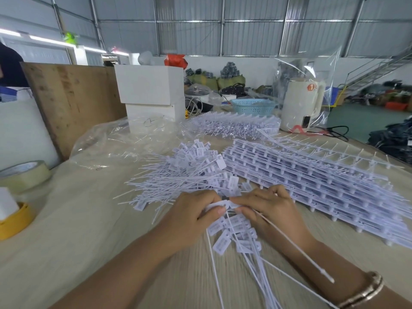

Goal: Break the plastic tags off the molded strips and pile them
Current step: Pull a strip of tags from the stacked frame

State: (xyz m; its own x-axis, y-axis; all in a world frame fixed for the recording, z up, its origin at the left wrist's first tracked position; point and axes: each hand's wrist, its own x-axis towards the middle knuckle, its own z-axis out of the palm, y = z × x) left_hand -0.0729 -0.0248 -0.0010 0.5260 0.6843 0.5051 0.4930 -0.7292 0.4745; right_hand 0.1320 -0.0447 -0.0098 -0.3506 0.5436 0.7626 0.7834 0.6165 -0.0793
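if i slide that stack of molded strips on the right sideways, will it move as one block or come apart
Probably it shifts unevenly. The stack of molded strips is many thin layers already fanned out of line, so upper ones would likely slip first. The thin tails sticking out along its far edge look floppy and apt to snag the loose pile of tags beside it. It looks light for its bulk.

Both forearms enter from the 6 o'clock edge and converge toward frame centre. The left hand (196,210) sits at 9 o'clock of the meeting point, back facing up, fingers curled, thumb tip visible at its 3 o'clock side. The right hand (267,206) sits at 3 o'clock, fingers curled, fingertips meeting the left hand's. The right wrist carries a bracelet (365,291).
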